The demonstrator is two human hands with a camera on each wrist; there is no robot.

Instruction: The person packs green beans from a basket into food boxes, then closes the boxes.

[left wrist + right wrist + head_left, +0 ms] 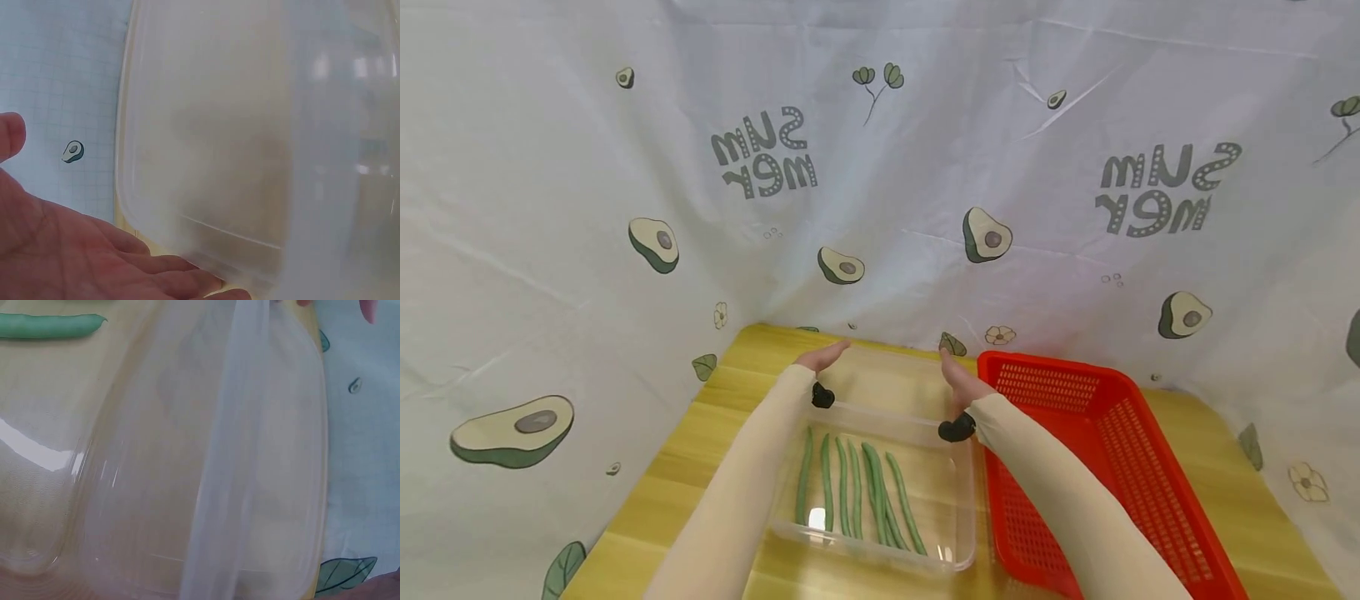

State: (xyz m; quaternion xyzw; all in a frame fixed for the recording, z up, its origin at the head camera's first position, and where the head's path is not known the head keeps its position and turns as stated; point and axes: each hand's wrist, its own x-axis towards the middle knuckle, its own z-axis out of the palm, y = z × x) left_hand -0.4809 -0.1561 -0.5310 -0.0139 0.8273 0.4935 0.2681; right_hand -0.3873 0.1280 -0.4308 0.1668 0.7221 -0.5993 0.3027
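Note:
A clear plastic box (pixel 957 500) stands on the table with several green beans (pixel 857 492) lying lengthwise in it. Directly behind it, a translucent lid (pixel 891 379) lies flat. My left hand (pixel 823 357) is at the lid's left side, fingers extended and thumb spread away. In the left wrist view, the fingers (pixel 169 275) reach along the lid's rounded corner. On the opposite side, my right hand (pixel 962 385) is beside the lid's right edge with the thumb raised; only a sliver of it (pixel 378 589) shows in the right wrist view.
A red perforated basket (pixel 1075 450) stands close to the box's right side, under my right forearm. The wood-patterned table (pixel 700 450) extends to the left. A white cloth with avocado prints (pixel 925 167) hangs behind and around the table.

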